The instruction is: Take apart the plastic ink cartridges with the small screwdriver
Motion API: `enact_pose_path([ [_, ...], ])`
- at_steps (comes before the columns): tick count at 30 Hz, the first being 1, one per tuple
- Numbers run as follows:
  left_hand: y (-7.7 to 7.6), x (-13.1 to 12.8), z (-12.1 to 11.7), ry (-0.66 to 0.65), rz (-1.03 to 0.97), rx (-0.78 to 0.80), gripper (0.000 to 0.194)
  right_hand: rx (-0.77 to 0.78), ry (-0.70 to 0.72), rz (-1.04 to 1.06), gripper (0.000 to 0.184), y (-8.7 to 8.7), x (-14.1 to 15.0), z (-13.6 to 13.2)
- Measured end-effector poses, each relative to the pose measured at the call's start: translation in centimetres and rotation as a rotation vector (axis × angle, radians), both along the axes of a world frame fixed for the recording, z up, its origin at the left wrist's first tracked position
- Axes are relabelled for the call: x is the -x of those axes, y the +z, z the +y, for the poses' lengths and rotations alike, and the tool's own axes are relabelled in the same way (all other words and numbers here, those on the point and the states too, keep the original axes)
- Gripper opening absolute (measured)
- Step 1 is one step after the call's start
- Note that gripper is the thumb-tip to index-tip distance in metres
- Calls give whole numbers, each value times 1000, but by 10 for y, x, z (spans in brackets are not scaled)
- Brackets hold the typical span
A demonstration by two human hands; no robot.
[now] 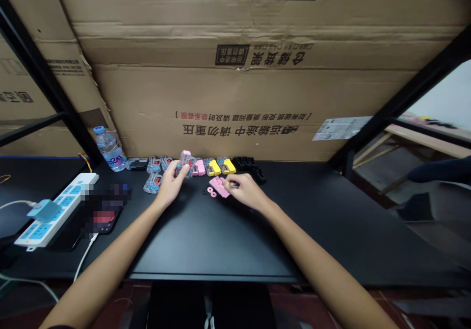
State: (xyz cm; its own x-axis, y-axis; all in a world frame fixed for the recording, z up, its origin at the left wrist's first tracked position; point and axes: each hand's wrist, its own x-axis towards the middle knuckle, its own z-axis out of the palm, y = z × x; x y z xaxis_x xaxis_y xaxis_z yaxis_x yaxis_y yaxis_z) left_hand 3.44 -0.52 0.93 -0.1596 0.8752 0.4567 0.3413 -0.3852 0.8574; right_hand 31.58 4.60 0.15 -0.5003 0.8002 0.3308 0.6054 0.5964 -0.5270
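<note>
My left hand [170,183] is raised over the back of the desk, its fingers closed around a clear plastic casing [186,164] with a pink end and bluish and red parts inside. My right hand [247,189] is curled around a short dark rod-like thing [233,185] with a shiny end; its kind is hard to tell. Right beside those fingers, a flat pink plastic piece [218,187] lies on the desk, partly hidden by the hand. Small pink rings [213,194] and a black ring [204,191] lie to its left.
Along the cardboard wall [235,88] stand several clear casings [152,183], yellow casings [213,167], a pink one [199,167] and black parts [246,164]. A water bottle [110,150], power strip [59,211] and phone [114,211] occupy the left of the black desk [206,250].
</note>
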Motion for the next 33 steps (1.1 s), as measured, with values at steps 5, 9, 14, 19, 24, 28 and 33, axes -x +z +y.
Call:
enact_pose_path([
  [5,-8,31,14,63,18,34,37,-59,-426,-288,36,18,-34,20],
  [9,-16,42,21,133,68,33,57,-32,-579,-439,39,30,-47,25],
  [14,-19,41,25,102,235,36,66,67,-639,-574,36,37,-45,20],
  [19,-23,38,28,59,400,-1,38,119,-649,-610,35,31,-46,22],
  [24,-24,38,26,63,509,71,43,97,-669,-572,34,28,-48,26],
  [28,-22,36,23,133,713,141,41,85,-698,-537,37,29,-49,26],
  [33,-17,31,21,204,847,152,42,71,-706,-509,38,34,-47,22],
])
